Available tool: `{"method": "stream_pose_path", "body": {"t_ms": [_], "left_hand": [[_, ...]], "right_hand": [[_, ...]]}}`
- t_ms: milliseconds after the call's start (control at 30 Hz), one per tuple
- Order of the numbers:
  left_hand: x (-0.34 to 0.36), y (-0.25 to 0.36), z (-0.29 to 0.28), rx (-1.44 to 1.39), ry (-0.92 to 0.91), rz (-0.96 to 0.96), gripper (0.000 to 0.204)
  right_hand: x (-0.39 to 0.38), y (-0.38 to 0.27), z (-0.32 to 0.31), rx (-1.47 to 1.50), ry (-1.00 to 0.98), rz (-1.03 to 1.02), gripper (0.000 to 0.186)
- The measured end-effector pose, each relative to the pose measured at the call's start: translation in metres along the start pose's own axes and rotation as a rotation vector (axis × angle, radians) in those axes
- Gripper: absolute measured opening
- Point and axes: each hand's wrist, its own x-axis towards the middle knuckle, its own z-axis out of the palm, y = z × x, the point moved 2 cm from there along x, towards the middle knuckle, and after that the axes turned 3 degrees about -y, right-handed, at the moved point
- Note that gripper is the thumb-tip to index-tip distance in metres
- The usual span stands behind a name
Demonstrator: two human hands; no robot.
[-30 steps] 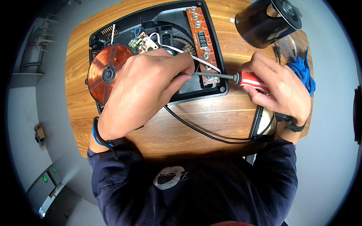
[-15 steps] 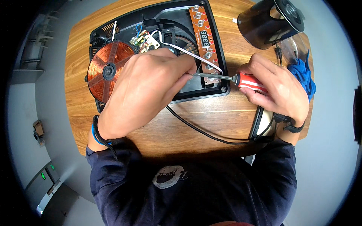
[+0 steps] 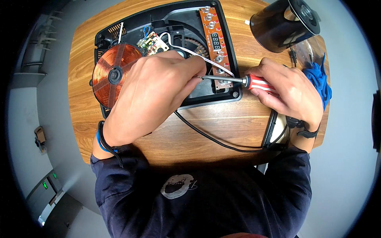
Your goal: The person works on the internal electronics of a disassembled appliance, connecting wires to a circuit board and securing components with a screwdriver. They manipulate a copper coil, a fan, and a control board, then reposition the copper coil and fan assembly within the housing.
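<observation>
My right hand (image 3: 287, 87) is closed around the red-and-white handle of a screwdriver (image 3: 260, 84), whose metal shaft points left. At the shaft's tip, the thumb and forefinger of my left hand (image 3: 158, 85) are pinched together; whatever small thing is between them is hidden. Both hands are over or beside an opened induction cooker (image 3: 234, 63) with a black housing. Left of my left hand lies its round copper coil (image 3: 106, 79). The screwdriver shaft passes above the lower end of an orange control board (image 3: 216, 43), which carries a digit display and several buttons.
A white ribbon cable (image 3: 190, 52) runs from a small circuit board (image 3: 154, 43) to the control board. A black cylindrical container (image 3: 274, 27) stands at the back right, near a blue cloth (image 3: 319, 81). A black power cord (image 3: 210, 139) curves across the wooden table (image 3: 190, 152).
The screwdriver handle has turned, showing more white stripes, and has shifted slightly left with my right hand. My left hand stays almost in place, still pinching at the tip.
</observation>
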Motion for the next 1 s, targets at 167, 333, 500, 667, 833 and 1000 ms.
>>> {"method": "stream_pose_path", "body": {"t_ms": [167, 333, 500, 667, 833, 1000], "left_hand": [[0.001, 0.001, 0.000, -0.035, 0.010, 0.008, 0.018], [0.000, 0.001, 0.000, -0.050, 0.013, 0.007, 0.020], [0.000, -0.001, 0.000, -0.043, 0.013, 0.025, 0.024], [-0.004, -0.004, -0.002, -0.023, -0.030, 0.025, 0.030], [-0.008, -0.002, -0.001, 0.039, -0.075, -0.002, 0.035], [-0.013, -0.001, 0.010, 0.112, -0.109, 0.129, 0.034]], "right_hand": [[0.000, -0.001, -0.002, 0.004, -0.007, -0.002, 0.040], [0.000, 0.002, 0.000, 0.000, -0.012, 0.000, 0.040], [0.001, 0.002, 0.000, -0.005, -0.014, -0.003, 0.039], [0.000, 0.000, -0.003, 0.019, -0.003, -0.004, 0.038], [-0.006, 0.003, -0.014, -0.001, -0.018, 0.044, 0.038], [-0.023, 0.003, -0.028, -0.025, 0.002, 0.115, 0.032]]}}
